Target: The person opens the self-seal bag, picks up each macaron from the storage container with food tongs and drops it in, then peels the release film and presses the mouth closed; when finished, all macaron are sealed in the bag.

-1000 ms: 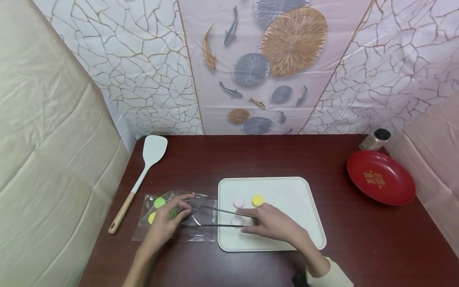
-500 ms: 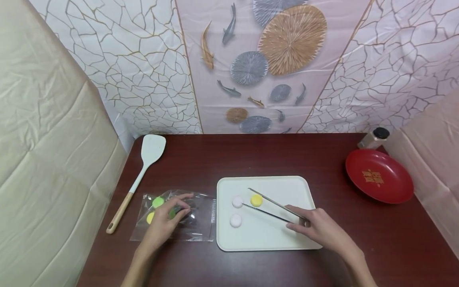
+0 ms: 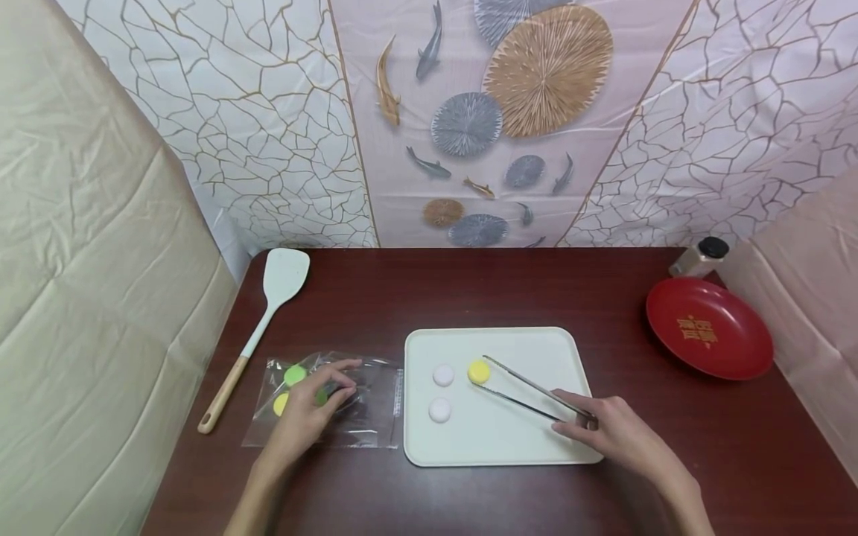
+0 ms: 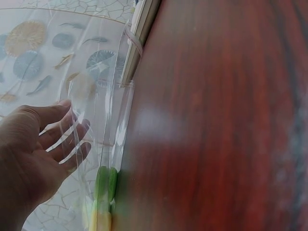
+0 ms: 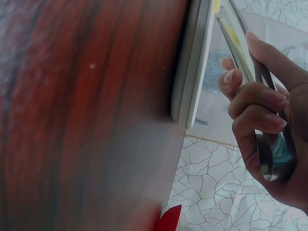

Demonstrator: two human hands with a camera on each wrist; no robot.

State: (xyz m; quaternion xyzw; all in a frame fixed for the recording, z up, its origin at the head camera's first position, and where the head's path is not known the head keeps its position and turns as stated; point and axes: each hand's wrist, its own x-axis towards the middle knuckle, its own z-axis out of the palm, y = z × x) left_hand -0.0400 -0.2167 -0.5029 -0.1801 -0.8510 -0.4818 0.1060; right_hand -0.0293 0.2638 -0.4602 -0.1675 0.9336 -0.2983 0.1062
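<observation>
My left hand (image 3: 310, 406) pinches the upper film of a clear plastic bag (image 4: 108, 120), lifting it a little. Inside the bag lie green rounds (image 3: 295, 374) and a yellow round (image 3: 281, 404), flat discs like macarons. The right hand (image 3: 613, 432) grips metal tongs (image 5: 264, 91) near their bent end. Their two tips straddle a yellow macaron-like round (image 3: 479, 371) on the cream tray (image 3: 536, 439), spread apart on either side of it. Two pale pinkish rounds (image 3: 440, 409) sit to the left on that tray.
A white spatula (image 3: 271, 301) with a wooden handle lies along the left side of the table (image 3: 375, 298). At the right stand a red plate (image 3: 709, 327) and a black-capped jar (image 3: 700, 257). Fabric walls enclose the back and sides.
The right hand has drawn the tongs out of the bag area and moved right, over the tray, to the yellow round. A pale round now shows uncovered. The left hand stays put.
</observation>
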